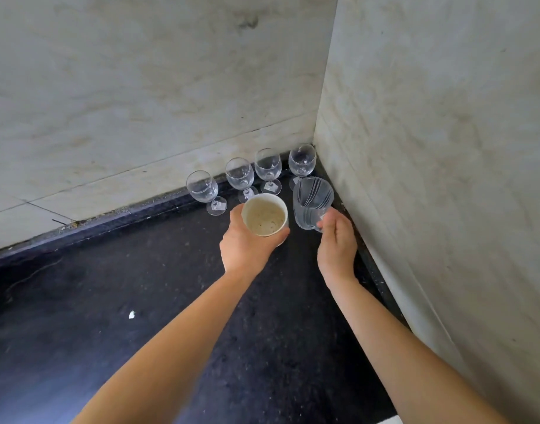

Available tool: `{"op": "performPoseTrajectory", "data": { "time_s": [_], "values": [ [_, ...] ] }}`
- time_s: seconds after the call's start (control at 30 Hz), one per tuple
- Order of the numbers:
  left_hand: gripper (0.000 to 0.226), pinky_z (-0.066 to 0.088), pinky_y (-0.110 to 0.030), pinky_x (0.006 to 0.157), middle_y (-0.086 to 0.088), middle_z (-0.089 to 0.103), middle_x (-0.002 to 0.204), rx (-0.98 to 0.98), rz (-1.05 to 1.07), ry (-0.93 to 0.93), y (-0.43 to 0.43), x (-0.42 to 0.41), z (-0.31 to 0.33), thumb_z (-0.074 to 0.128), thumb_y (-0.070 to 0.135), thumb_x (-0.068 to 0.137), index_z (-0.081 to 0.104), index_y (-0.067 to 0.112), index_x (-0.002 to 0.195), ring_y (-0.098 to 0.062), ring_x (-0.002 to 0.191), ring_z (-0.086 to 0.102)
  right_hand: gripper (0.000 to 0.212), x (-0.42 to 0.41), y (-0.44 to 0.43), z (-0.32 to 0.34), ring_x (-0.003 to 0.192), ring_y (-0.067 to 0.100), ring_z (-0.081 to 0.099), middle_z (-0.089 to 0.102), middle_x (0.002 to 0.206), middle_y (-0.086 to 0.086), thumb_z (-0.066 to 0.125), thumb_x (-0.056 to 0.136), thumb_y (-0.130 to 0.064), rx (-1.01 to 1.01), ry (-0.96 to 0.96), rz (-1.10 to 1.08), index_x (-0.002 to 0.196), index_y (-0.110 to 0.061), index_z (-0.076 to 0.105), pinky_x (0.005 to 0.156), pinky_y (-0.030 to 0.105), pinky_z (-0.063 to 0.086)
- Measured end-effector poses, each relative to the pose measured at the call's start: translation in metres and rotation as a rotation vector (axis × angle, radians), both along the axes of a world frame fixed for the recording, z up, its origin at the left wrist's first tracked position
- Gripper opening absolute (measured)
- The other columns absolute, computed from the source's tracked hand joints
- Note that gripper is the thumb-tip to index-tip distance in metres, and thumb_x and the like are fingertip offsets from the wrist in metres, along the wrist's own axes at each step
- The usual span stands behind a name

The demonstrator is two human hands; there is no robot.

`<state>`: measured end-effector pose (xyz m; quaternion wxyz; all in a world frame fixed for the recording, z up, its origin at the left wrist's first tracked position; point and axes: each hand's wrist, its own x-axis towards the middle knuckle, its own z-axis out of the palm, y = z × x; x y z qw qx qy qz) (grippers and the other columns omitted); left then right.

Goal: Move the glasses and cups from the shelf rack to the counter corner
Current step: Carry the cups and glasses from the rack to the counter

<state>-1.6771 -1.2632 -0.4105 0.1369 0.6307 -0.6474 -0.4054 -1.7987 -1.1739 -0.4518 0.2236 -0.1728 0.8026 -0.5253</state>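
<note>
At frame centre, the left hand (pixel 247 244) wraps a white cup (pixel 265 214); the right hand (pixel 337 243) pinches a ribbed glass (pixel 312 201), partly hiding 1 of 4 wine glasses (pixel 241 175).

Left hand (pixel 247 246) gripping white cup (pixel 265 214); right hand (pixel 337 240) holding ribbed clear glass (pixel 312 202) (tilted). Four stemmed glasses (pixel 241 175) upright along wall, in corner of dark counter (pixel 140 301).

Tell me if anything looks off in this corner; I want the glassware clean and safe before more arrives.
The white cup in the left hand has brownish speckled staining inside. A small white scrap lies on the dark counter. The four wine glasses stand upright, intact.
</note>
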Motion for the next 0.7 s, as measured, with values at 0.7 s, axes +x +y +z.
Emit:
{"op": "performPoseTrajectory", "data": {
  "time_s": [0.7],
  "values": [
    [0.098,0.048,-0.044,0.098,0.006,0.054,0.136,0.018,-0.054,0.01,-0.019,-0.027,-0.035,0.082,0.057,0.064,0.03,0.031,0.144,-0.022,0.121,0.055,0.039,-0.013,-0.012,-0.024,0.1,0.01,0.058,0.067,0.109,0.002,0.035,0.108,-0.03,0.071,0.037,0.095,0.107,-0.01,0.069,0.09,0.026,0.043]
  ]
}}
